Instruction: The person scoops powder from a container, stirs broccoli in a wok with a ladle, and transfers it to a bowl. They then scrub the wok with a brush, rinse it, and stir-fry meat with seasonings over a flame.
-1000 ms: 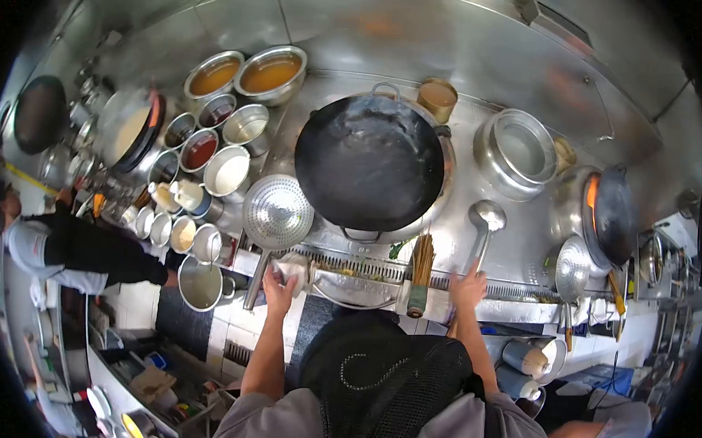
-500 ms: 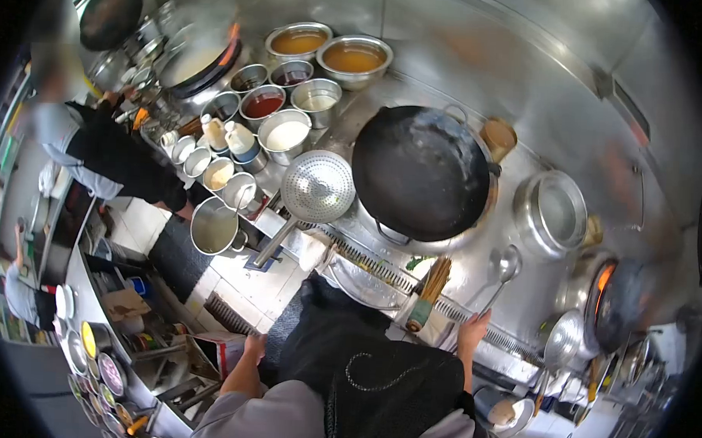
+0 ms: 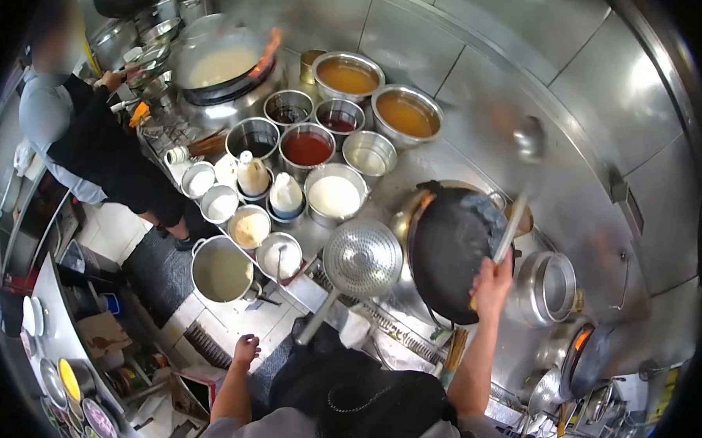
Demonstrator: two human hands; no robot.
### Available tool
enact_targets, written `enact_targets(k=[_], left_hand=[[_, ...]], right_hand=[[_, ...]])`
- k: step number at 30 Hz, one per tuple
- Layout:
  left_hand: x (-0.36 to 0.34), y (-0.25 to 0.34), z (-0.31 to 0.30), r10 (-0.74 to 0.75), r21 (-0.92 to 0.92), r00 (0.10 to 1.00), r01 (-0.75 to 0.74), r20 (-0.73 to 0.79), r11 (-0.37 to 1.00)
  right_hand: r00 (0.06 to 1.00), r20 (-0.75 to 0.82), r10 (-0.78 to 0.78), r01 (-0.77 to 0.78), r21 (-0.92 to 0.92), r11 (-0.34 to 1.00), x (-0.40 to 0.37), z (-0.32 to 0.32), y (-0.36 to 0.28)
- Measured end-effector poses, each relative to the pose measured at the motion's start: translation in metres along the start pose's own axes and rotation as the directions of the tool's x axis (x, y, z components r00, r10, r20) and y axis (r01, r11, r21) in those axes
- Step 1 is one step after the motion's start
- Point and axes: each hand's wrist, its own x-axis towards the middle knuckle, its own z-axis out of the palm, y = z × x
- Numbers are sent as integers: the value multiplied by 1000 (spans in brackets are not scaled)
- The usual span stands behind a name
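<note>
Raised over the right side of a large black wok (image 3: 453, 255), my right hand (image 3: 492, 288) is closed round the handle of a metal ladle (image 3: 529, 141). The ladle's bowl points up and away, toward the steel back wall. My left hand (image 3: 246, 349) hangs low over the floor at the left, fingers loosely curled and partly apart, with nothing in it. A perforated strainer (image 3: 362, 259) lies left of the wok, its handle pointing toward me. Flame shows at the wok's upper left edge.
Pots of sauces, including a red one (image 3: 308, 148), and bowls of amber liquid (image 3: 407, 116) stand behind and left. A pot of cloudy liquid (image 3: 222, 270) is near the strainer. A co-worker (image 3: 96, 141) stands at another flaming wok (image 3: 223, 66). Stacked steel pots (image 3: 548, 289) sit right.
My right hand has lifted the ladle from beside the stove's front edge up over the wok. My left hand has opened somewhat. Flame now shows at the wok. The view has shifted.
</note>
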Motion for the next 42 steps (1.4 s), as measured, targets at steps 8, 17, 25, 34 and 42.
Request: enact_targets(k=[8,17,25,34,42], left_hand=[[9,-56,-85,-60,-374,988,3,-142,927],[14,-113,-83,-474,-384,880,444,18,810],[59,-52,-93,55,-3,988,-55,145,998],[-12,-33,-7,87,-191,991,-105,-101,976],[-168,-80,33,219,577,963,-271,159,771]], right_hand=[[890,397,-223,406,-469,784,206,218,-3],[884,420,-205,412,-494,765,177,177,12],[964,189,187,-127,-292,948,-42,-86,47],[596,429,679,-782,116,613,-159,-199,10],[741,552,382,-521,115,846,-105,-150,187]])
